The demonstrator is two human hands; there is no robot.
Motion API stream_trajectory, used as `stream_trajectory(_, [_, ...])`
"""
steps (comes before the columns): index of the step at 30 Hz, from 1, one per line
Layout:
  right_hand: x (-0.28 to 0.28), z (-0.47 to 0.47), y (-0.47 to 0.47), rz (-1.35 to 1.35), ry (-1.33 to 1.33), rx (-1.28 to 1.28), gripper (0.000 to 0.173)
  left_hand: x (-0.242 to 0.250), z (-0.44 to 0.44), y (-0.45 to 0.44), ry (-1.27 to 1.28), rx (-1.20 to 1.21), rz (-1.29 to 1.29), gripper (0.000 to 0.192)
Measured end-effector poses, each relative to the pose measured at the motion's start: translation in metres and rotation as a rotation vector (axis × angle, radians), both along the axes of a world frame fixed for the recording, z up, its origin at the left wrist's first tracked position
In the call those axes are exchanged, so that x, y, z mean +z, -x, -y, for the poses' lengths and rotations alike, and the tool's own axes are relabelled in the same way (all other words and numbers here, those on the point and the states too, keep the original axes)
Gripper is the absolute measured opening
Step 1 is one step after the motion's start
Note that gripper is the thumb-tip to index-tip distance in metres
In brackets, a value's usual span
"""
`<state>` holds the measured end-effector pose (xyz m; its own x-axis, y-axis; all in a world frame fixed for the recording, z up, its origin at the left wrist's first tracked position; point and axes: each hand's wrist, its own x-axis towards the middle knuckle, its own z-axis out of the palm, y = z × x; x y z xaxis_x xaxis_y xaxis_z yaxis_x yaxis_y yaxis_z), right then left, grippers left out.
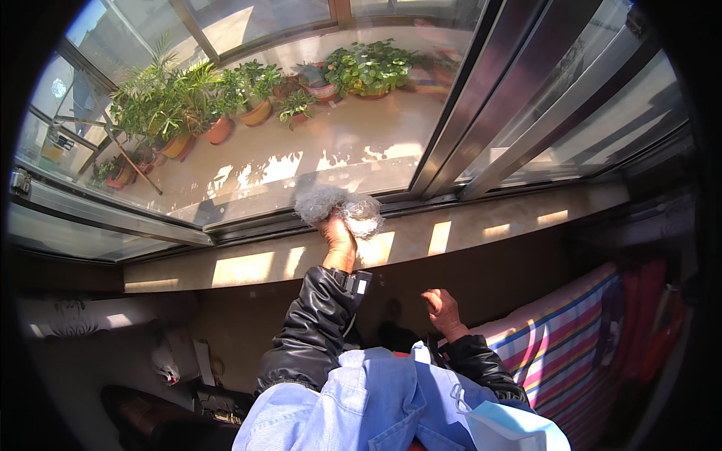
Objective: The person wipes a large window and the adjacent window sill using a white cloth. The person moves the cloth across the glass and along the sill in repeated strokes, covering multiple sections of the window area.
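Observation:
My left hand (339, 239) grips a wad of whitish, stringy cloth (322, 205). The wad presses against or sits just before the bottom of the sliding window's glass pane (361, 141), by the metal track (254, 228). Part of the cloth hangs over the pale stone windowsill (248, 268), which bears patches of sunlight. My right hand (443, 311) hovers in front of my body, below the sill, with its fingers curled. Nothing shows in it. Both forearms are in black sleeves, and a watch-like device (360, 283) is on the left wrist.
Several potted plants (256, 96) stand on the floor beyond the glass. Metal window frames (485, 96) rise at the right. A striped cloth (564, 332) covers something at my right. Brown leather furniture or an item like it (135, 409) is at lower left. A light blue face mask (513, 425) hangs near my chest.

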<state>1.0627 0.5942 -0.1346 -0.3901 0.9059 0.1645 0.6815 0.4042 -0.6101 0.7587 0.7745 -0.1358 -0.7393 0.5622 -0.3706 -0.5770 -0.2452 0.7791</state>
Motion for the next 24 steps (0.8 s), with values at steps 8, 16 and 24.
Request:
stream_trajectory(8, [0.003, 0.015, -0.027, -0.024, 0.017, -0.128, 0.026, 0.078, -0.031, -0.103, -0.287, -0.697, 0.527, 0.025])
stream_trajectory(16, [0.000, 0.010, -0.047, -0.077, -0.045, -0.181, 0.023, 0.214, 0.006, -0.076, -0.534, -0.442, -0.480, 0.057])
stream_trajectory(24, [-0.013, 0.009, -0.060, -0.084, -0.035, -0.184, 0.027, 0.183, -0.023, -0.076, -0.213, -0.128, -2.131, 0.043])
